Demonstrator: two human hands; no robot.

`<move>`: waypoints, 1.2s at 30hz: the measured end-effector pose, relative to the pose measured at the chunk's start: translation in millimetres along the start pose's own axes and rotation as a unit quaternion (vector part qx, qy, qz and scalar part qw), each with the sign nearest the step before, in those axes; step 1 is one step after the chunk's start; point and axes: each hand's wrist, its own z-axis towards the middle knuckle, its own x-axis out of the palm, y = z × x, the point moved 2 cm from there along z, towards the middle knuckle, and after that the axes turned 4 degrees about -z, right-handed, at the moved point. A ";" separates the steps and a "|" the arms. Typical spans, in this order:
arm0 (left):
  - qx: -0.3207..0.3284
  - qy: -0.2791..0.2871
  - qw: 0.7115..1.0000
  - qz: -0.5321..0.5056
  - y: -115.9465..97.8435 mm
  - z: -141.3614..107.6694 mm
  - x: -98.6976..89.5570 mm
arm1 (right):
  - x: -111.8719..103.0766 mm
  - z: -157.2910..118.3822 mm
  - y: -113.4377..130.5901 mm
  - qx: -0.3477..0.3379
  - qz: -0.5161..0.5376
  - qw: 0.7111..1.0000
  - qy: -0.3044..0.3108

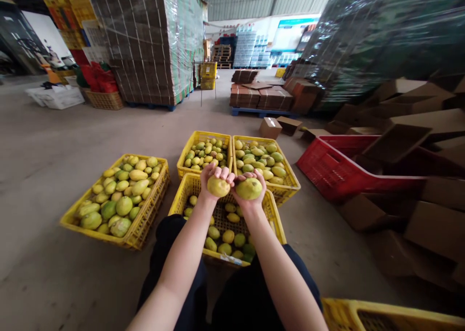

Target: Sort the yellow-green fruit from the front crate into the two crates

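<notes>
My left hand (pixel 210 181) is wrapped round a yellow lemon (pixel 218 187), with the fingers over its far side. Right beside it, my right hand (pixel 250 190) grips a greener lemon (pixel 248 189). Both fruits face up toward me, and the hands are almost touching. Below them stands a yellow plastic crate (pixel 274 214) between my knees, with several loose lemons (pixel 228 236) on its slatted bottom. My forearms hide part of that crate.
Two yellow crates of fruit, one left (pixel 204 134) and one right (pixel 290 180), adjoin the near crate's far side. Another full crate (pixel 145 229) stands leftward. To the right are a red crate (pixel 319 164) and cardboard boxes (pixel 432 224). A yellow crate edge (pixel 399 309) shows lower right.
</notes>
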 end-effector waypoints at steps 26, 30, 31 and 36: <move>0.026 0.011 0.999 -0.029 9.9 6.2 4.9 | 4.9 0.5 3.6 -0.066 0.055 0.995 -0.043; 0.062 -0.006 0.995 -0.079 12.3 16.1 -1.3 | -5.7 11.3 -2.1 -0.062 0.058 0.996 -0.042; 0.074 -0.012 0.992 -0.105 13.0 19.2 -2.4 | -8.3 14.0 -4.0 -0.059 0.058 0.996 -0.038; 0.118 -0.091 0.970 -0.190 14.8 30.0 -6.4 | -17.1 22.8 -13.7 -0.025 0.052 0.997 -0.048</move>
